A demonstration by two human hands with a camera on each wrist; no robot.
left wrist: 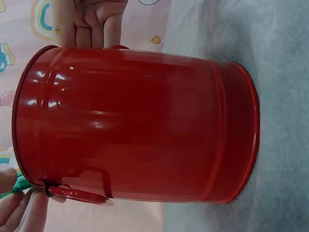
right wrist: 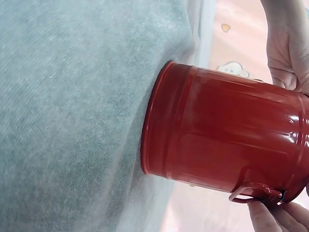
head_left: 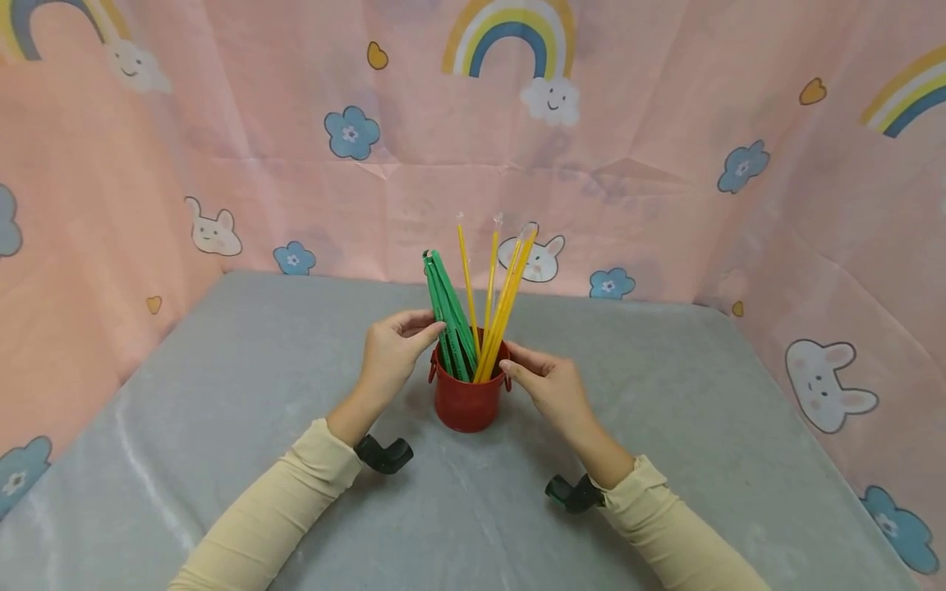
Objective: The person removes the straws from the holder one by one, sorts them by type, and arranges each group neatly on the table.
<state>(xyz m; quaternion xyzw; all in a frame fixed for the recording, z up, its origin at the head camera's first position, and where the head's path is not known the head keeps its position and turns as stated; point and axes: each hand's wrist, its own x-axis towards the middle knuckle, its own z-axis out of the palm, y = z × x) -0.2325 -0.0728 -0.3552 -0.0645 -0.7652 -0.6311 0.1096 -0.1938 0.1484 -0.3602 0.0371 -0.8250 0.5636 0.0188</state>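
Cream sleeves (head_left: 269,505) reach over a grey tabletop (head_left: 665,386), a red bucket (head_left: 468,408) standing upright at twelve o'clock between them. At the bucket's ten o'clock the left hand (head_left: 392,346) pinches green sticks (head_left: 452,310) leaning towards eleven; at its three o'clock the right hand (head_left: 556,390) grips the top edge. Yellow sticks (head_left: 508,308) inside fan from eleven to one.

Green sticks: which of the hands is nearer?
Left. The left hand pinches the green sticks; the right hand is across the red bucket, beyond the yellow sticks.
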